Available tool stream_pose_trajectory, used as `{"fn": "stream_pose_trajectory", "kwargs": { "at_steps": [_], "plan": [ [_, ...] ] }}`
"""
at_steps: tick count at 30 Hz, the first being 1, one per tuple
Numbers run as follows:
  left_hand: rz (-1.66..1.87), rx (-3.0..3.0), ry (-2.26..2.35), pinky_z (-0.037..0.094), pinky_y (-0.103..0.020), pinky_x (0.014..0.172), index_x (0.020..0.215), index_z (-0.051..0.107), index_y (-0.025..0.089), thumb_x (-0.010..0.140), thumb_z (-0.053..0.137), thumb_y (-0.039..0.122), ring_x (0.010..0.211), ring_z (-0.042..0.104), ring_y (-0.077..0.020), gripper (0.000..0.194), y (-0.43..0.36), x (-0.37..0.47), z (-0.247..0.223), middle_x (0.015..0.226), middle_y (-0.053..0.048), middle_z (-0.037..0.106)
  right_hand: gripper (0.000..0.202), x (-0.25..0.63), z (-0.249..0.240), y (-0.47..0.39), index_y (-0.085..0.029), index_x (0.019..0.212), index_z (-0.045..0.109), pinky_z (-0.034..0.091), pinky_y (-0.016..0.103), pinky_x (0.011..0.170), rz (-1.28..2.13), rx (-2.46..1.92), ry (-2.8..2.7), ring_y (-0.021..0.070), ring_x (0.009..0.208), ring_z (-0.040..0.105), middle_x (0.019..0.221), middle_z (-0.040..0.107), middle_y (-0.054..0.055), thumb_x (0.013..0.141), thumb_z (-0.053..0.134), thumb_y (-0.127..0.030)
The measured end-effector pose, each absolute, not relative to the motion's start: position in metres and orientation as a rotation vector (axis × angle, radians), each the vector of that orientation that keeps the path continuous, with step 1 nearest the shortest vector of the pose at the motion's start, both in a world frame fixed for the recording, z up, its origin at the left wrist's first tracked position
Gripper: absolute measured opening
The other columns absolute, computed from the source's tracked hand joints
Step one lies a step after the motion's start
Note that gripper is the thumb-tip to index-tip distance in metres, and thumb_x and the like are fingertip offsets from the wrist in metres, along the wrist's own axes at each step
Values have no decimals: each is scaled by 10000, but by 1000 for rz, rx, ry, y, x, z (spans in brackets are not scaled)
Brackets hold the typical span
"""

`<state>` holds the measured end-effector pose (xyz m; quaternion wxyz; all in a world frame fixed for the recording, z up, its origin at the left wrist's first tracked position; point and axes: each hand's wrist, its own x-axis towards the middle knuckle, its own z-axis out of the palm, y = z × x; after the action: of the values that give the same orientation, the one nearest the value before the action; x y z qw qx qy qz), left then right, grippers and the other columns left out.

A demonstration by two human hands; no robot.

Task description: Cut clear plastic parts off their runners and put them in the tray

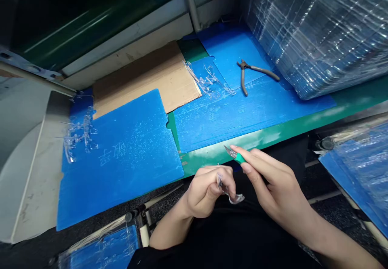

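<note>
My left hand (209, 190) is closed around a small clear plastic piece (236, 198), whose curved end sticks out below the fingers; the rest is hidden in the grip. Just to its right, my right hand (269, 176) pinches a craft knife (238, 156) with a green handle. The knife's pointed blade is bare and tilts up to the left, apart from the plastic piece. Both hands are in front of the bench edge. Beyond them a pair of cutting pliers (245, 68) lies on a blue plastic sheet (224, 119) with its handles spread.
Clear plastic scraps (209, 81) lie beside a cardboard sheet (142, 79). More scraps (80, 133) rest on the left blue sheet (121, 172). Stacked clear trays (321, 34) stand at the back right. The green bench edge (257, 137) runs before me; racks flank me below.
</note>
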<state>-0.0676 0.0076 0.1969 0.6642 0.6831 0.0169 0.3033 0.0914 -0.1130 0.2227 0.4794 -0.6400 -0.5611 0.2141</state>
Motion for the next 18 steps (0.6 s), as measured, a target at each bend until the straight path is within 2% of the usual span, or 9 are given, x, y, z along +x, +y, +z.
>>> {"fn": "stream_pose_trajectory", "kwargs": {
  "at_steps": [3, 5, 13, 18],
  "plan": [
    [666, 1510, 90, 424, -278, 616, 956, 630, 176, 1174, 378, 502, 627, 506, -127, 466, 5, -67, 194, 724, -31, 631, 430, 92, 223, -111, -184, 1525, 635, 576, 292, 1023, 534, -1527, -1327, 185, 1184, 727, 1367, 755, 91, 1119, 524, -93],
    [656, 1499, 89, 422, -281, 619, 968, 632, 178, 1173, 381, 503, 635, 509, -130, 460, 5, -68, 192, 728, -32, 624, 419, 92, 225, -110, -165, 1515, 644, 578, 279, 1029, 533, -1521, -1316, 185, 1212, 727, 1375, 757, 98, 1121, 521, -96],
    [756, 1436, 149, 407, -299, 627, 976, 646, 175, 1164, 411, 506, 634, 480, -131, 447, 3, -69, 189, 743, -28, 589, 376, 91, 224, -113, -208, 1473, 692, 628, 290, 920, 560, -1517, -1183, 175, 1029, 758, 1208, 782, 68, 1129, 548, -165],
    [759, 1467, 161, 416, -307, 649, 1003, 662, 177, 1160, 436, 495, 652, 499, -139, 420, 1, -70, 186, 753, -32, 602, 370, 89, 223, -119, -313, 1444, 701, 628, 297, 927, 651, -1439, -1072, 140, 923, 748, 1187, 762, 24, 1124, 572, -179]
  ]
}}
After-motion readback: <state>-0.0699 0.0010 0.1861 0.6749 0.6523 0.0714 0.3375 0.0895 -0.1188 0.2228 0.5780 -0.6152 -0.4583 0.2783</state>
